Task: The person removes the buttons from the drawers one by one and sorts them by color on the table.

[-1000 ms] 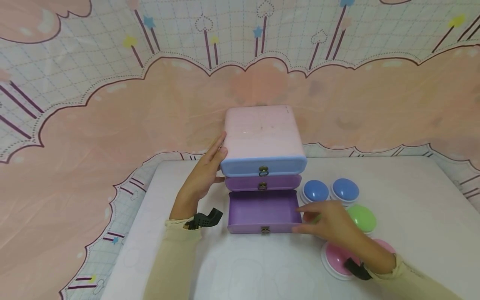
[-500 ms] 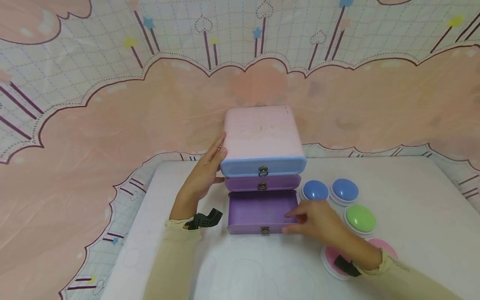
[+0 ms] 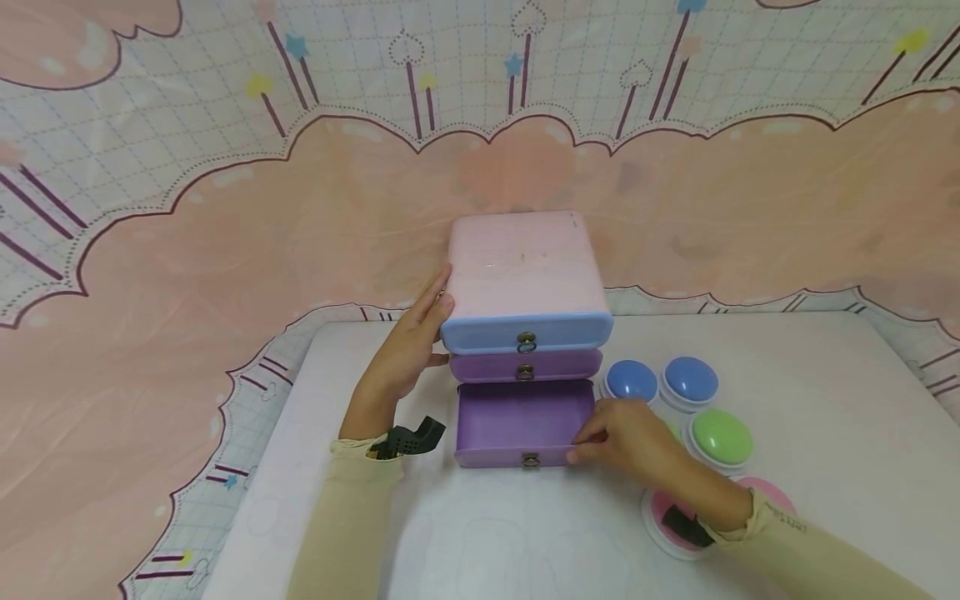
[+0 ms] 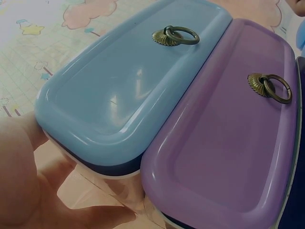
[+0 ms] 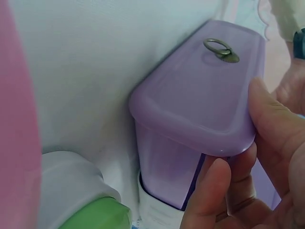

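Observation:
A small cabinet with a pink top has a blue top drawer front and a purple middle one; both are pushed in. Its purple bottom drawer is pulled out, bare inside, with a brass ring on the front. My left hand rests with extended fingers against the cabinet's left side. At the right end of the bottom drawer, my right hand pinches the top edge of the front panel. In the right wrist view the thumb lies on the panel's face, with fingers behind it.
Round dome-topped objects with white bases stand right of the cabinet: two blue domes, a green dome with another mostly behind my right hand, and two pink domes by the right forearm. A patterned cloth hangs behind the white table.
My right hand has moved left along the bottom drawer's front, and its fingers have closed on the panel's top edge. The left hand and cabinet stay still.

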A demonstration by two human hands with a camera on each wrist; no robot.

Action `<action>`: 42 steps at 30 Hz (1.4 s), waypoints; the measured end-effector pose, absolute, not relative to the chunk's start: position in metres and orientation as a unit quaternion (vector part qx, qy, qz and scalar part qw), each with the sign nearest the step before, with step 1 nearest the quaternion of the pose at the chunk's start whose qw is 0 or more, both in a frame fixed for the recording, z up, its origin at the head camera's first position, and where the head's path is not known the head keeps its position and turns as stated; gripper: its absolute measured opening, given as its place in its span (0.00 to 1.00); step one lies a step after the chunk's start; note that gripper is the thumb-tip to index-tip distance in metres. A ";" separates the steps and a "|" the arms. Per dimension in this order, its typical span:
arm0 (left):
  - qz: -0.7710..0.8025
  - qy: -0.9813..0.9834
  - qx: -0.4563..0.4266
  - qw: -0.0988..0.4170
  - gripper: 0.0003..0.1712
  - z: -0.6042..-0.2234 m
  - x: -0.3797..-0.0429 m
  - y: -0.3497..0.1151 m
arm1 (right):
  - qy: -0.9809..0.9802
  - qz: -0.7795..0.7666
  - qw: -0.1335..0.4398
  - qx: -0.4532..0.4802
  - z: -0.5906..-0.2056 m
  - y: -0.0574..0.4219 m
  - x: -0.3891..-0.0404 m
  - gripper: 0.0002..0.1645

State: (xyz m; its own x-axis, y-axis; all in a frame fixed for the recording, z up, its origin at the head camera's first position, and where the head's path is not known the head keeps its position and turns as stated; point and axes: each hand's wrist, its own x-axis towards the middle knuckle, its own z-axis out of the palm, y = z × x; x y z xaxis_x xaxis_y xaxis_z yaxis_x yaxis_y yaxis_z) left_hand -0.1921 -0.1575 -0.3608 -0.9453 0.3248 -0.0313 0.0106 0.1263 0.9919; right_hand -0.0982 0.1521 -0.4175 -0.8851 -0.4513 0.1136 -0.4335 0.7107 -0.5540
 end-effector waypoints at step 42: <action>0.648 0.744 0.105 0.123 0.30 -0.360 -0.192 -0.156 | 0.950 -0.260 -0.034 -0.167 -0.407 0.137 -0.113 0.07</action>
State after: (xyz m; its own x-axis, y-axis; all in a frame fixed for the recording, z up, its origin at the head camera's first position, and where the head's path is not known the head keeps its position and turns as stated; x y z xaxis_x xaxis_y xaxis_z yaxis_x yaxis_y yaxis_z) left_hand -0.1921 -0.1565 -0.3597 -0.9478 0.3156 -0.0462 -0.0027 0.1370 0.9906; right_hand -0.1135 0.1368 -0.4071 -0.9421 -0.2994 0.1509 -0.3345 0.8092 -0.4831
